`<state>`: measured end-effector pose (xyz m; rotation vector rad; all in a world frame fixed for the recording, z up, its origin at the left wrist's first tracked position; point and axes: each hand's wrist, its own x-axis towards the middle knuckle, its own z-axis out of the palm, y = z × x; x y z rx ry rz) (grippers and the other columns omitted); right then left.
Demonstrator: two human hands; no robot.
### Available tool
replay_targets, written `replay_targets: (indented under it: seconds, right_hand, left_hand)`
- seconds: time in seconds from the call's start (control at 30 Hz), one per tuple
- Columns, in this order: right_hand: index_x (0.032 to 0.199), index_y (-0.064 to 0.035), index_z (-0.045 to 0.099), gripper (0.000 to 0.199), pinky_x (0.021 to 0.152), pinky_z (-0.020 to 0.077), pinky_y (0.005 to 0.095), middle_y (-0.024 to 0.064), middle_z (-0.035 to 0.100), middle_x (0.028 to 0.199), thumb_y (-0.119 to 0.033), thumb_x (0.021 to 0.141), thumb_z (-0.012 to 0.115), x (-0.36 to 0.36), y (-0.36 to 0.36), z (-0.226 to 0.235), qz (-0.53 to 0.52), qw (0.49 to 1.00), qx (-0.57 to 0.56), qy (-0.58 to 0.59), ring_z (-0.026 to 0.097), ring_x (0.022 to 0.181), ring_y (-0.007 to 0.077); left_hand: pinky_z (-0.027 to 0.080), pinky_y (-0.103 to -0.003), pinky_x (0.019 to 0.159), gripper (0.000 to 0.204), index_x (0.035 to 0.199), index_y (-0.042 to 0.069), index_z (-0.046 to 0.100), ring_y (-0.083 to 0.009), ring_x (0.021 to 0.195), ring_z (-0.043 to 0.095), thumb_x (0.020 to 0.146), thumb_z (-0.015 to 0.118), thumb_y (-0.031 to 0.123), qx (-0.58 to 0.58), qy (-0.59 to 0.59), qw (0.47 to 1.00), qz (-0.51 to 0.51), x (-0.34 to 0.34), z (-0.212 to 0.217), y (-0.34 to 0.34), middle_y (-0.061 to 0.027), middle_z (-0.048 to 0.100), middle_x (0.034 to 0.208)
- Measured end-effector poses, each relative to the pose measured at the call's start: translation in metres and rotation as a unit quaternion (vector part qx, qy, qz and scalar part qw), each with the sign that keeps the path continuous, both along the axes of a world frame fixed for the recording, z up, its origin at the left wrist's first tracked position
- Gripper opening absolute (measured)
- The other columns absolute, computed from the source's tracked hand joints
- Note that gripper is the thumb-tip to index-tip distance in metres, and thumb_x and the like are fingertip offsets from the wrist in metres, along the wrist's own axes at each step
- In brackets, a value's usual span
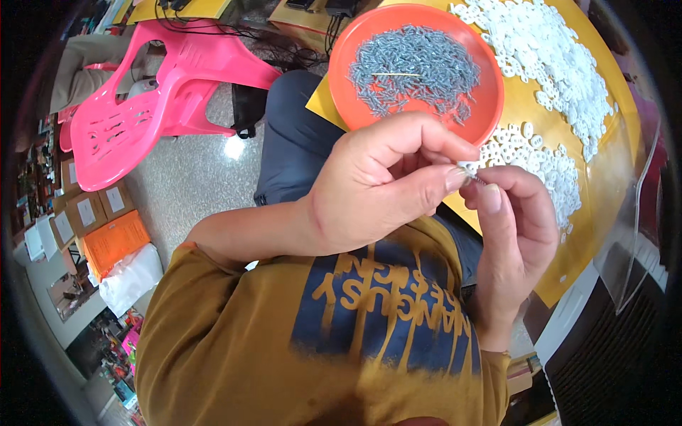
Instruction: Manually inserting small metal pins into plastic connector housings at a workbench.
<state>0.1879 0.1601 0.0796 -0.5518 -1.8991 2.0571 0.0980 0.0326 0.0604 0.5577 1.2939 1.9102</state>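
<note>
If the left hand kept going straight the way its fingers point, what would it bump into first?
Most likely the right hand, which grips a small metal screw just beyond the white piece at the left hand's fingertips. Exact depth is unclear from this single view.

A head-worn fisheye looks down, close, at both hands (380, 181)

Brown shirt (213, 334) (navy print (387, 312)), dark trousers (290, 142).

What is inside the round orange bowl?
A heap of small grey metal pieces, with a thin pale stick lying on top. The heap covers much of the bowl, hiding anything beneath.
</note>
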Motion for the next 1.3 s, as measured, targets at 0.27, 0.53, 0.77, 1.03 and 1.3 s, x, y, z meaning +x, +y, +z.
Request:
replay_targets:
  seconds: [0.27,0.53,0.77,1.03,1.3]
  right_hand:
    - [0.085,0.002,0.054,0.005,0.066,0.0417,0.0204,0.0043,0.057,0.079,0.0,0.081,0.053,-0.001,0.006,-0.019,0.095,0.99,0.095,0.035,0.052,0.073,0.0081]
    - [0.076,0.0004,0.055,0.007,0.052,0.0414,0.0222,0.0053,0.056,0.066,-0.005,0.08,0.054,0.008,0.005,-0.036,0.103,0.993,0.021,0.058,0.052,0.058,0.0095]
    - [0.076,0.0003,0.055,0.005,0.053,0.0412,0.0241,0.0065,0.055,0.066,-0.004,0.079,0.055,0.019,0.011,-0.052,0.067,0.99,0.109,0.061,0.052,0.057,0.0145]
    - [0.084,-0.0001,0.057,0.015,0.053,0.0412,0.0249,0.0089,0.056,0.069,-0.003,0.071,0.063,0.037,0.029,-0.055,-0.027,0.945,0.321,0.065,0.053,0.058,0.0173]
    - [0.08,0.0011,0.057,0.011,0.052,0.0399,0.0224,0.0079,0.055,0.069,0.006,0.071,0.06,0.077,0.049,-0.074,-0.1,0.897,0.425,-0.07,0.05,0.056,0.0156]
  left_hand:
    - [0.038,-0.016,0.053,0.019,0.1,0.0,0.051,-0.0039,0.063,0.049,0.081,0.05,-0.003,-0.036,0.032,0.999,0.007,0.005,-0.008,-0.011,-0.0027,0.053,0.08]
    - [0.037,-0.018,0.06,0.02,0.1,-0.003,0.05,-0.0054,0.063,0.048,0.08,0.049,-0.004,-0.097,0.101,0.99,0.008,0.014,-0.014,-0.016,-0.0065,0.051,0.089]
    - [0.037,-0.019,0.055,0.015,0.096,-0.001,0.051,-0.0057,0.06,0.047,0.08,0.052,-0.001,-0.149,-0.093,0.983,0.044,0.026,-0.016,0.004,-0.0038,0.054,0.076]
    - [0.039,-0.02,0.055,0.016,0.094,-0.001,0.052,-0.0065,0.056,0.047,0.079,0.053,0.002,-0.147,-0.128,0.979,0.057,0.023,-0.019,0.015,-0.0045,0.054,0.073]
    - [0.041,-0.022,0.06,0.015,0.094,0.0,0.053,-0.0063,0.055,0.047,0.079,0.052,0.001,-0.135,-0.162,0.977,0.033,0.017,-0.025,0.012,-0.0036,0.053,0.072]
